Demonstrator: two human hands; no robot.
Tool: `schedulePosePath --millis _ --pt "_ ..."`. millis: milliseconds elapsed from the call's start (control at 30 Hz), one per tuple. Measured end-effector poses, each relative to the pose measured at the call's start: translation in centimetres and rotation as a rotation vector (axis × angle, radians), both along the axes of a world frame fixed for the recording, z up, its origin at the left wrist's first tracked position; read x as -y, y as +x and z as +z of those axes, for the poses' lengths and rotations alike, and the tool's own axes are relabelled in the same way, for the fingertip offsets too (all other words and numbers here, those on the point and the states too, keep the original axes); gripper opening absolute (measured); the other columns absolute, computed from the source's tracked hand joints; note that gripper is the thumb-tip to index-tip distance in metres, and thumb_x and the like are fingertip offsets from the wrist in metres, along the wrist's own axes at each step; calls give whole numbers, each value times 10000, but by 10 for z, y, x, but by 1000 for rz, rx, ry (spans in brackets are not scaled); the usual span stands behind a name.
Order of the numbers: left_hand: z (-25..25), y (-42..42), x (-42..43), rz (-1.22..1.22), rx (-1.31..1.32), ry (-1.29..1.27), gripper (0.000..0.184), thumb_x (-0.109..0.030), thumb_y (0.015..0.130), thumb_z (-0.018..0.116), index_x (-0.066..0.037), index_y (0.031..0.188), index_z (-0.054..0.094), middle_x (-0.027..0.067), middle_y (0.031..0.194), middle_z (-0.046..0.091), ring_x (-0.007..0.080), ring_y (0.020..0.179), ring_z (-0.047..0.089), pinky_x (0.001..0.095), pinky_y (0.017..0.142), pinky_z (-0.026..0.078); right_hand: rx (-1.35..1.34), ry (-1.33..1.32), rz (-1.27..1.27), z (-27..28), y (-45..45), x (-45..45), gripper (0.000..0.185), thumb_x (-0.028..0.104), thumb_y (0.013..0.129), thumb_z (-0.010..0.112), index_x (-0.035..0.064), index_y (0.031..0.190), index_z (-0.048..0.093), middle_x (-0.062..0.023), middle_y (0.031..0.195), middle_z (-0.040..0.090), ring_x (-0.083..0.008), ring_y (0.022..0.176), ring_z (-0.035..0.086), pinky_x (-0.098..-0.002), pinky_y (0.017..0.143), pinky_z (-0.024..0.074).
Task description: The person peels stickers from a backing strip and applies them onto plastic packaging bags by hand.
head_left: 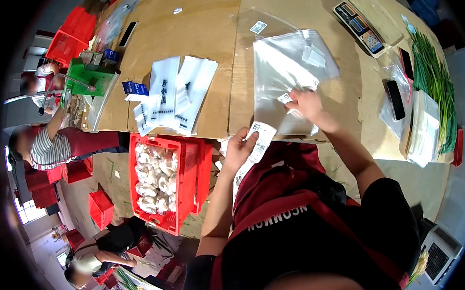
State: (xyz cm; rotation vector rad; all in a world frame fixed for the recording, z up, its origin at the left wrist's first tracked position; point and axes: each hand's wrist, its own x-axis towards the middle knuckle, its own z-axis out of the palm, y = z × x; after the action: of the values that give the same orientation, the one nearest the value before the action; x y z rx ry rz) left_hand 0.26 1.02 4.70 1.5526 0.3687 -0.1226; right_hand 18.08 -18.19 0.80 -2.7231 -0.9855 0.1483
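Observation:
My left hand [239,149] is closed on a strip of printed white labels [261,138] at the table's front edge. My right hand [306,104] is over a stack of clear plastic bags [277,69], its fingers pinched on a small white label [285,98] against the bags. Another label [258,27] lies on the clear plastic near the top of the stack. The lower part of the label strip hangs down in front of my apron.
Printed white bags [162,90] lie left of the stack. A scale [359,28], phones [395,100] and green stalks [432,81] are at right. Below the table edge stands a red crate [155,183] of packed mushrooms. Other people are at left, one in a striped top [48,150].

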Motion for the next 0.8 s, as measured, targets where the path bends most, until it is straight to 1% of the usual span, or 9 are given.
schedulePosePath --millis 200,300,433,500,533,567,633,733,800 --pt "-10 -2 6 59 283 -12 76 -42 818 549 10 766 529 1 720 558 48 657 471 192 597 390 78 155 -39 14 -16 12 349 378 663 641 108 858 539 -44 742 578 -231 678 571 -341 725 413" --pt "-11 -5 0 -4 -3 -124 93 33 766 552 24 698 489 48 778 561 76 705 482 208 632 396 114 338 279 -3 -25 21 165 269 682 637 136 771 598 14 816 537 -176 804 504 -309 833 306" --pt "-7 7 7 -65 313 4 173 80 723 543 9 633 413 90 848 574 97 766 505 206 637 393 80 392 190 -8 -15 19 111 220 705 618 112 728 606 -16 784 554 -185 735 522 -306 769 367" --pt "0 7 5 -62 281 -84 178 91 719 530 4 627 405 110 884 576 110 806 512 211 655 395 -451 570 -38 0 1 26 67 144 724 602 87 752 621 -39 761 585 -164 669 538 -301 660 418" --pt "3 7 4 -53 245 -174 184 102 715 518 0 620 397 130 921 578 123 846 519 216 673 397 -210 910 -205 -37 24 38 90 87 745 595 63 826 623 -53 746 607 -139 627 536 -282 562 423" --pt "11 5 2 -57 233 -196 187 102 722 500 -7 618 388 153 961 573 140 900 519 231 722 399 -476 1247 -618 -25 50 46 164 52 754 593 43 917 610 -52 757 604 -126 648 527 -271 600 428" --pt "9 0 0 -37 231 -201 179 98 724 499 -7 623 396 152 969 573 139 899 518 227 729 400 224 1166 -726 31 68 59 149 63 774 581 37 920 592 -60 767 593 -137 655 525 -259 612 434" --pt "-5 2 4 -14 201 -228 165 68 758 514 -7 642 423 119 927 576 111 850 515 212 715 408 167 1007 -390 57 32 47 110 85 775 593 32 871 586 -53 771 578 -141 681 527 -257 638 439" --pt "-13 5 9 -71 134 -195 108 29 787 537 -2 699 482 68 859 570 76 779 508 197 678 410 -339 978 -155 55 -21 21 96 102 768 601 48 847 588 -35 771 568 -140 700 538 -240 642 436"
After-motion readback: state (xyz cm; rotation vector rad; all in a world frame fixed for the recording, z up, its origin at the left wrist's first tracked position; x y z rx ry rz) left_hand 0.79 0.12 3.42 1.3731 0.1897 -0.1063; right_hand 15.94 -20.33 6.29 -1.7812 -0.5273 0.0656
